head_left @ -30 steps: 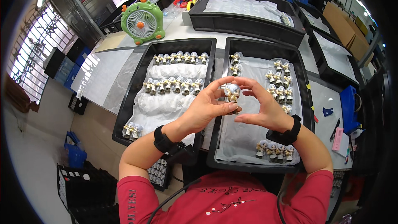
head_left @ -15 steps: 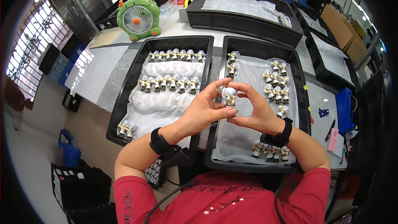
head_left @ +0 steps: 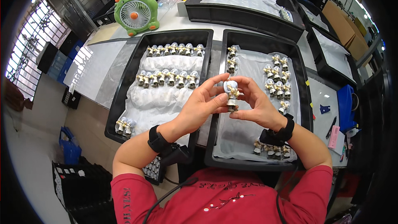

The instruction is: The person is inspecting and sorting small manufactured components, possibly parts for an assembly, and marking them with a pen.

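OK, one white-haired figurine [head_left: 232, 96] is up over the left part of the R tray [head_left: 304, 99], tilt hard to judge. L hand [head_left: 199, 104] has it pinched btwn thumb & fingers, def. a firm hold; R hand [head_left: 260, 107] curls round the other side w/ thumb down by the base, prob. touching, but can't say how much it's gripping. Progress check: looks approx midway, my call. In the R tray, a cluster of figs [head_left: 278, 79] lines the right side, a pair [head_left: 232, 60] sits toward the far left corner, & a near row [head_left: 272, 152] is partly hidden behind the wrist gear [head_left: 271, 137]; white liner [head_left: 244, 137] shows in btwn. Just left of the R tray, the L tray [head_left: 178, 36] has a far row [head_left: 175, 49] & a middle row [head_left: 167, 79] laid out, plus a corner group [head_left: 125, 125]. So: plenty laid down, one in hand, amt. left unclear, as nothing visible says how full either should be. Beyond the R tray: long black bin [head_left: 244, 23], w/ a green fan [head_left: 136, 14] well off to its far left.
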The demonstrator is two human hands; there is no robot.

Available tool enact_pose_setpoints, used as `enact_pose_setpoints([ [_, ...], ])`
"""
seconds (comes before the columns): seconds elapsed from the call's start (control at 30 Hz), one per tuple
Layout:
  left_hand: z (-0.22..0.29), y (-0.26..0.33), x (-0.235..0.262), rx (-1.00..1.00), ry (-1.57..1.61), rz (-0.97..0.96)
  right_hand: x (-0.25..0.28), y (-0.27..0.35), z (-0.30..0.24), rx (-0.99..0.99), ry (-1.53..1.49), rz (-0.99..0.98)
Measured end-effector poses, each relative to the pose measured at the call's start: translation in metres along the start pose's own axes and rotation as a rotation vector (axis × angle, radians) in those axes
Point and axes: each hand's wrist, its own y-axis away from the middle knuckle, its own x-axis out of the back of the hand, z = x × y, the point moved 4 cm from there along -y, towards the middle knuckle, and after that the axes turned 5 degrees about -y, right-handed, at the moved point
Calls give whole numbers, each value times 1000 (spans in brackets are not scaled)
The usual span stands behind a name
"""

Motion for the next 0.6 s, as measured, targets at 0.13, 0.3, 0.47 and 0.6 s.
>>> enact_pose_setpoints([
  [0.13, -3, 1, 3, 40, 70, 13, -1, -1, -1, 8, 32, 5],
  [0.3, -5, 1, 3, 37, -8, 2, -5, 3, -17, 125, 410, 42],
  [0.47, -8, 1, 2, 21, -93, 53, -9, 5, -30, 347, 640, 45],
  [0.6, -8, 0, -2, 41, 50, 27, -10, 7, -36, 413, 670, 93],
])
